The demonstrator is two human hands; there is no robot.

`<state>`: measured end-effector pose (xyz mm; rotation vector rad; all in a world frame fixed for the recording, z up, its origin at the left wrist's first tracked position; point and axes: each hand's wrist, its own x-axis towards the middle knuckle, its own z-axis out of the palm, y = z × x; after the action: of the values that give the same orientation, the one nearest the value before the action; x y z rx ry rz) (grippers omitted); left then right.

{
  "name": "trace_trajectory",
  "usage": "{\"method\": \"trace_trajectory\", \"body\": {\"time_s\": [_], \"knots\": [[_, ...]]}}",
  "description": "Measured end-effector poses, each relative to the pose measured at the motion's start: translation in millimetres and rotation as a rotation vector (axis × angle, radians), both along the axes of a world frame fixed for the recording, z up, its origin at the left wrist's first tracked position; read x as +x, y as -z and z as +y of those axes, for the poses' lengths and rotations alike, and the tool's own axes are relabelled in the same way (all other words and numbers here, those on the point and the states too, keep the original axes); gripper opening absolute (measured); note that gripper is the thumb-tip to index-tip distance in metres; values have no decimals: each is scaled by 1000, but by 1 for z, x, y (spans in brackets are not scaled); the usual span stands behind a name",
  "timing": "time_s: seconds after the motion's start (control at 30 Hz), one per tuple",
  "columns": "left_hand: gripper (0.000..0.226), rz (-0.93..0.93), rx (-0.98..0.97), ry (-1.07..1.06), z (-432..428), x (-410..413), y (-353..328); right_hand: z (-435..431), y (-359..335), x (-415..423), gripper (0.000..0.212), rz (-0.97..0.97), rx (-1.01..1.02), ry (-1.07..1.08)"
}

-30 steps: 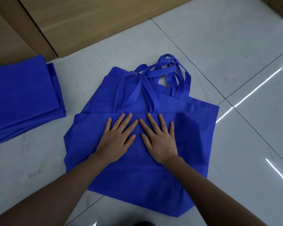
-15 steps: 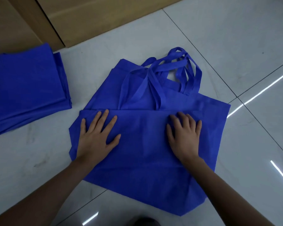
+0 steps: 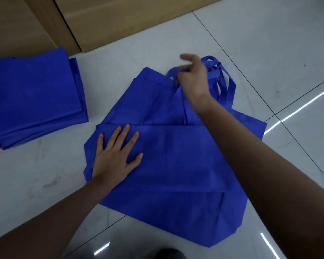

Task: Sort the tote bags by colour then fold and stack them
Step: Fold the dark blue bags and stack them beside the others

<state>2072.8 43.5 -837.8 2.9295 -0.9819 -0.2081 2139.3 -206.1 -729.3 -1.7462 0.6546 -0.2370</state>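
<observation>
Head view: left hand (image 3: 114,157) presses tote bag (image 3: 176,156), right hand (image 3: 193,77) grips handles (image 3: 231,90)

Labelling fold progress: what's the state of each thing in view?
Blue tote bag: flat on the floor, bottom folded up over its body.
Handles: not folded in, sticking out past the top edge.
Left hand: flat, pressing the folded part.
Right hand: blurred, seems to pinch a handle loop.
Stack of folded blue bags: folded, lying at left.

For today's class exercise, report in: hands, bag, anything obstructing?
Left hand flat on blue tote bag. Right hand at handles, grip blurred. Folded stack apart, left.
</observation>
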Motion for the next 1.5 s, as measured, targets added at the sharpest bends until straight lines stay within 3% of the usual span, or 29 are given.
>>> {"method": "trace_trajectory", "body": {"time_s": [0.07,0.17,0.4,0.57,0.77,0.97,1.03,1.13,1.27,1.37,1.43,1.5], "knots": [[66,-8,-2,4,0,0,0,2,-25,-13,49,-89,-57,-24],[65,-18,-6,1,-1,-1,1,12,-34,-54,50,-12,-400,-269],[66,-30,24,2,-1,-1,-1,50,22,-175,50,52,-986,-505],[68,11,45,-11,-2,-1,-4,80,59,-225,60,94,-1112,-530],[65,55,41,-20,-6,-1,-11,96,84,-237,49,320,-1133,-584],[36,-97,-203,-223,-33,24,-36,86,97,-233,57,351,-1138,-634],[40,5,-193,-137,-48,45,-44,81,98,-230,54,311,-1165,-653],[49,309,-123,-45,-68,69,-51,67,98,-226,47,256,-1234,-652],[36,566,-108,-103,-75,80,-53,38,94,-225,50,247,-1311,-576],[44,645,-44,-117,-68,72,-52,25,90,-225,62,333,-1315,-563],[47,693,-2,-154,-61,62,-54,22,86,-222,68,356,-1293,-621],[44,852,-30,-262,-52,52,-53,21,83,-223,71,324,-1263,-706]]}}
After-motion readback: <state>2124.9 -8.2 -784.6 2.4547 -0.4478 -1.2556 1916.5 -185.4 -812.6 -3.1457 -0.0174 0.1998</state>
